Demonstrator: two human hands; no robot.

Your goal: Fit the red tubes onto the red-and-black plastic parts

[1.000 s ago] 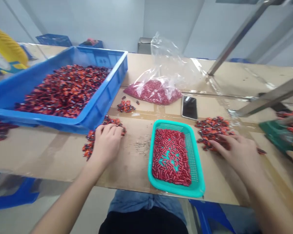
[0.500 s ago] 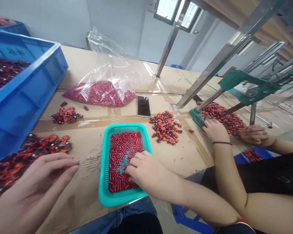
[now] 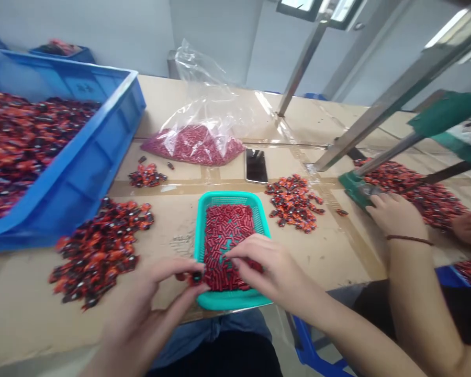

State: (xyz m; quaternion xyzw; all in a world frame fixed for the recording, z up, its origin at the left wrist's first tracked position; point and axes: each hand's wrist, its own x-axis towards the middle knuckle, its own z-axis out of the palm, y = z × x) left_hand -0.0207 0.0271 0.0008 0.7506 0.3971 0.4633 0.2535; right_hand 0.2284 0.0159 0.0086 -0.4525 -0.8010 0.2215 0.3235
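My left hand pinches a small orange-and-black plastic piece between thumb and fingers, by the left rim of the green basket. Small red tubes fill most of the basket. Over them is my right hand, its thumb and forefinger closed together; whatever lies between the tips is too small to make out. A heap of orange-and-black plastic pieces lies left of the basket. Another pile of such pieces sits to its right.
A large blue bin of similar pieces stands left. Behind the basket are a clear bag of red tubes and a phone. At right, a co-worker's hand touches a green hand press among metal posts.
My left hand has moved right to the basket and now holds an orange-and-black piece. My right hand has lifted slightly, its fingertips pinched. The view has swung left.
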